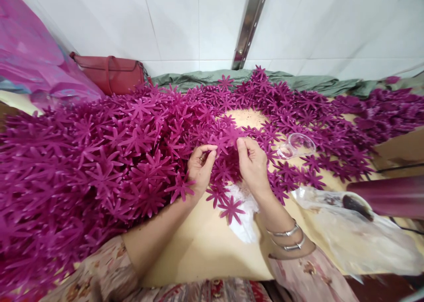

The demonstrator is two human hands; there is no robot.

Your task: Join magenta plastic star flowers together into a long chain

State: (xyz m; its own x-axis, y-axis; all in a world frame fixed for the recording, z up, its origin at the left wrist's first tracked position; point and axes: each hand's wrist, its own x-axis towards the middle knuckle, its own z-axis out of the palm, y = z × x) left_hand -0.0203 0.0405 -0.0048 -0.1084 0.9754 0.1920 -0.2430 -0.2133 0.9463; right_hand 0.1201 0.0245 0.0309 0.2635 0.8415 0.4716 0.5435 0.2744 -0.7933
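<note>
At the near edge of the tan worktop (205, 249), just past a white wad (244, 218), the left hand (199, 170) and right hand (253, 165) pinch a magenta flower cut-out (229, 136) between them at the rim of the heap (99, 160). It looks light, thin and floppy, best gripped at its centre rather than by the petals. A red handbag (112, 72) lies beyond.

Background stuff: a red handbag (112, 72) sits against the white tiled wall (182, 19) at the back left, right next to a big pink plastic bag (33, 59). A metal rail (250, 19) runs up the wall at a slant, and a crumpled green cloth (298, 82) lies along the wall's foot. On the tan table (205, 249) there's a small clear plastic cup (296, 145) that looks tipped over. Further right is a clear plastic bag (364, 235) with something dark inside, just below a maroon bar (391, 196). Cardboard (400, 149) pokes in at the right edge.
</note>
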